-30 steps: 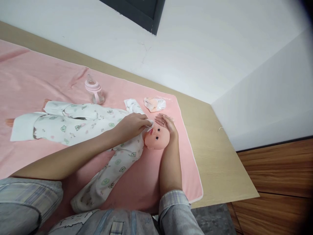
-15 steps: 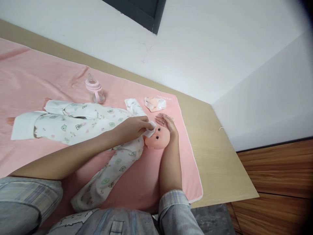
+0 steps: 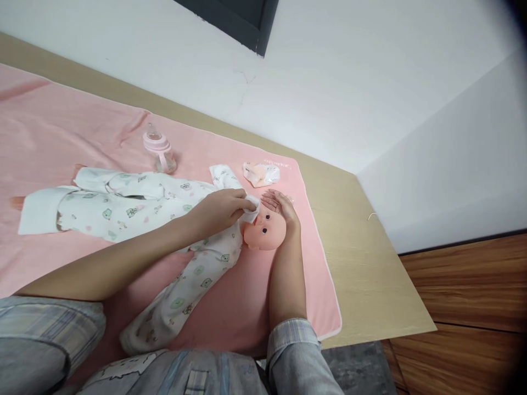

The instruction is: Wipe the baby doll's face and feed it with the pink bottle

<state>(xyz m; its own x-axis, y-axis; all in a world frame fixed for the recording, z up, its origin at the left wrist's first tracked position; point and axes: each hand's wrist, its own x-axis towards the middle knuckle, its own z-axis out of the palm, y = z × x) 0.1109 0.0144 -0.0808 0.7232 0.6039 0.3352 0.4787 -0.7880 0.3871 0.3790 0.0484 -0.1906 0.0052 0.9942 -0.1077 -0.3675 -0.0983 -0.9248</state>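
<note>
A baby doll (image 3: 269, 236) lies on its back in a white patterned sleepsuit (image 3: 152, 206), its head toward the right. My left hand (image 3: 224, 211) pinches a folded white wipe or tissue (image 3: 251, 210) at the doll's mouth and chin, covering part of the lower face. Along the far side of the head is my right hand (image 3: 282, 207), palm turned toward the doll with the fingers stretched out. My right forearm passes beside the crown. Whether the right palm touches the head I cannot tell.
A pink-topped baby bottle (image 3: 160, 153) stands beyond the doll's legs. Near the far corner of the pink blanket (image 3: 315, 285) lies a crumpled white and peach item (image 3: 262, 174). The wooden tabletop (image 3: 362, 274) shows on the right, with a white wall (image 3: 325, 99) behind.
My left hand has drawn the wipe slightly left and away from the eyes, so more of the doll's mouth area shows. My right hand has stayed in place.
</note>
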